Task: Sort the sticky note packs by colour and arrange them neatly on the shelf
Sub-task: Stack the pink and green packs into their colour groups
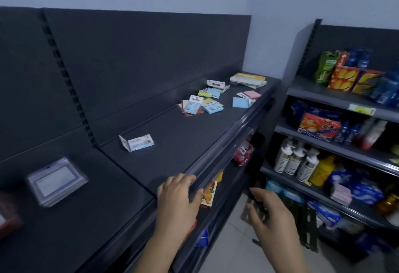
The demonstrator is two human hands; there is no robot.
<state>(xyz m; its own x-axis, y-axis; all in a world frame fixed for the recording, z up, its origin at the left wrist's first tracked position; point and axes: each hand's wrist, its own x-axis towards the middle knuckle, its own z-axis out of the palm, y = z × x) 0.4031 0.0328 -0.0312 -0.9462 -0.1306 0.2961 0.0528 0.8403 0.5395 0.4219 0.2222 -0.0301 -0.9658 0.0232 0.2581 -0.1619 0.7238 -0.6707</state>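
Sticky note packs (203,105) are lying in a loose mixed heap at the far right of the dark top shelf (183,134). Blue, yellow-green and reddish ones are overlapping, several with white header cards facing up. A pink pack (251,94) and a plain blue pack (240,102) are sitting just beside the heap, towards the front edge. A lone blue pack (138,143) is lying well apart, nearer and to the left, with its header card folding upward.

Left hand (177,195) is resting on the shelf's front rail (216,165), fingers lightly bent over the edge and carrying no pack. Right hand (267,212) is hovering off the shelf front, fingers loosely spread and relaxed. It appears to be holding nothing, though the dark background behind the fingertips is leaving some doubt.

Handling, as judged:
- The packs are looking light, thin and flat.
- The paper block is probably fairly stiff, the wrap likely slippery, and the header cards are bending easily.
- Best hold: pinching across the block's side edges rather than the card.
- Overlapping packs are likely to slide if a lower one is pulled, so the top ones should be lifted first.

Not involved: a stack of clear-sleeved cards (57,181) sitting near left, and a neighbouring rack (336,91) at right carrying snacks and bottles.
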